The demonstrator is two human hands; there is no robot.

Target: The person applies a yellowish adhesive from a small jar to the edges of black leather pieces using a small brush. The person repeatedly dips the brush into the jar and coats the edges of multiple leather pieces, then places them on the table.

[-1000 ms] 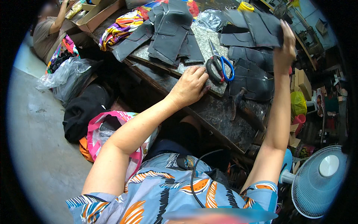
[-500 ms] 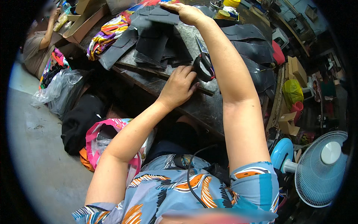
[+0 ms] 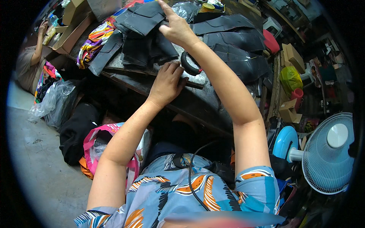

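At eleven o'clock, flat black pieces (image 3: 135, 52) lie in a loose pile, overlapping with their corners fanned different ways. The uppermost piece (image 3: 138, 19) sits askew, one corner pointing towards six o'clock, a curved line running across its dull surface. At one o'clock, further black pieces (image 3: 237, 40) overlap in a staggered, faintly glossy spread

Flat pieces (image 3: 237, 40) all 1 colour from where I stand: black. Slab (image 3: 197, 78): speckled grey. Scissors (image 3: 185, 64): black grip, red accent. Bundled cloth (image 3: 97, 38): orange, white, yellow, purple stripes. Shirt (image 3: 171, 186): blue, orange/black/white leafy print. Tote (image 3: 88, 145): pink trim. Fan (image 3: 323, 159): white hub, pale blue. Plastic bag (image 3: 290, 79): bright yellow.
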